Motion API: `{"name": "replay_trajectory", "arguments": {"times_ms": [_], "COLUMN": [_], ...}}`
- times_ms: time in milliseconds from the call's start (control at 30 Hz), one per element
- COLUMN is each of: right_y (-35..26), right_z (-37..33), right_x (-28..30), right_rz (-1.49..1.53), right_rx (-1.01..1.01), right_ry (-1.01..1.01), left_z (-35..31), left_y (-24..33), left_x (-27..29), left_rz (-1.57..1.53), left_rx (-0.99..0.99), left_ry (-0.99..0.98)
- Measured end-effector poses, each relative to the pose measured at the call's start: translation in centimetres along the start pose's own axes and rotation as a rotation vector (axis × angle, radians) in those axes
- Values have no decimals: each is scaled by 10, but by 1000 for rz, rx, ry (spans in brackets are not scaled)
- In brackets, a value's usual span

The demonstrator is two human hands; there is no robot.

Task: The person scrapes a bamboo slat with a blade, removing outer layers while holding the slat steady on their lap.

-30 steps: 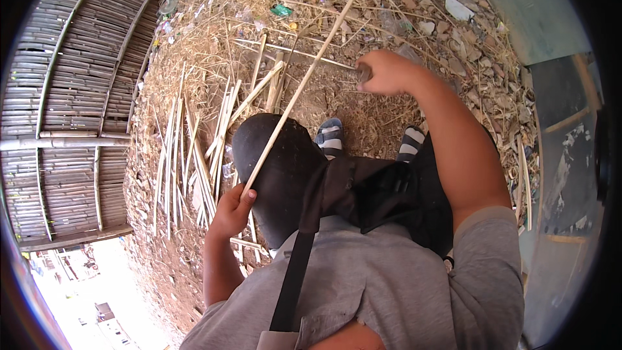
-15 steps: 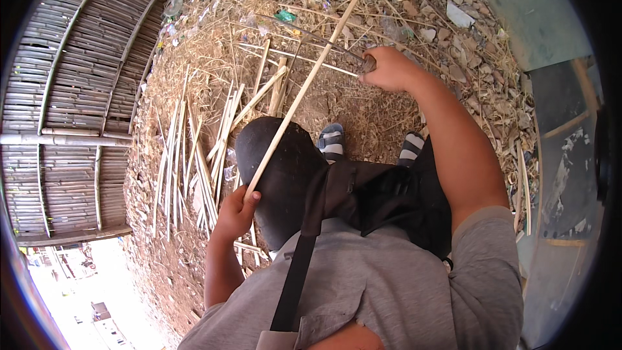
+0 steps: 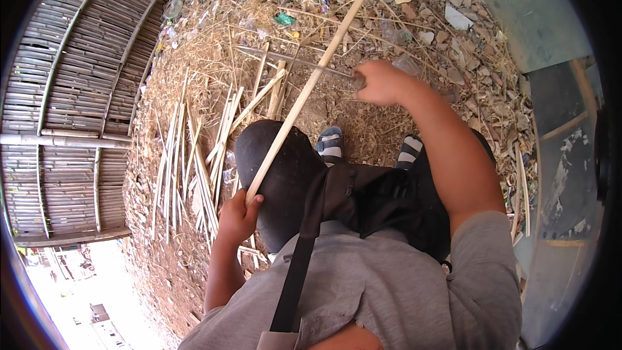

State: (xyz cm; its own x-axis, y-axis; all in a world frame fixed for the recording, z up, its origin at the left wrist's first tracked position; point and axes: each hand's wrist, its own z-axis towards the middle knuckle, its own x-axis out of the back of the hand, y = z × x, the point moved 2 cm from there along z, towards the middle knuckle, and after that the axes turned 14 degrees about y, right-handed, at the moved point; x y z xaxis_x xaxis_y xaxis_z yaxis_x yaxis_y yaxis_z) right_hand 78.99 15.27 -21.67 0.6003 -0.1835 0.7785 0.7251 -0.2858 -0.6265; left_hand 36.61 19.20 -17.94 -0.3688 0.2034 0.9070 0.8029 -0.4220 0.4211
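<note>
My left hand [image 3: 240, 215] is closed around the near end of a long, pale bamboo strip [image 3: 301, 98]. The strip slants up and away to the right, passing over my dark-clad left knee [image 3: 269, 146]. In my right hand [image 3: 381, 82] is the handle of a long-bladed knife [image 3: 291, 59], its thin blade pointing left. Blade and strip cross around the strip's upper half; whether the edge is pressed into the bamboo I cannot tell. My fingers hide most of the handle.
Several split bamboo strips [image 3: 214, 181] lie on the ground left of my knee. Rubble [image 3: 453, 58] and dry straw spread ahead and to the right. A bamboo-slat wall [image 3: 71, 65] stands at the left, grey-green panels [image 3: 538, 13] at the right. My sandalled feet [image 3: 330, 146] rest on the dirt.
My right hand has moved slightly left and down, and the knife blade sits lower across the bamboo strip. The left hand keeps its grip in nearly the same place.
</note>
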Motion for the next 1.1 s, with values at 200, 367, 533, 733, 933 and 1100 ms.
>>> {"name": "replay_trajectory", "arguments": {"times_ms": [200,367,533,733,933,1100], "right_y": [-31,19,-55,-2,-47,-38], "right_z": [-13,8,-25,-3,-19,-17], "right_x": [-14,-5,-16,-2,-11,-17], "right_rz": [-42,77,13,24,-31,-41], "right_rx": [204,-78,257,58,156,244], "right_ry": [-156,96,14,5,66,-1], "left_z": [4,10,9,10,12,12], "left_y": [-16,-6,-16,-18,-20,-22], "left_x": [2,10,6,4,5,9], "left_rz": [-186,-131,-261,-265,-257,-270], "left_rx": [52,88,119,103,102,104], "left_ry": [-127,-160,-225,-264,-257,-311]}}
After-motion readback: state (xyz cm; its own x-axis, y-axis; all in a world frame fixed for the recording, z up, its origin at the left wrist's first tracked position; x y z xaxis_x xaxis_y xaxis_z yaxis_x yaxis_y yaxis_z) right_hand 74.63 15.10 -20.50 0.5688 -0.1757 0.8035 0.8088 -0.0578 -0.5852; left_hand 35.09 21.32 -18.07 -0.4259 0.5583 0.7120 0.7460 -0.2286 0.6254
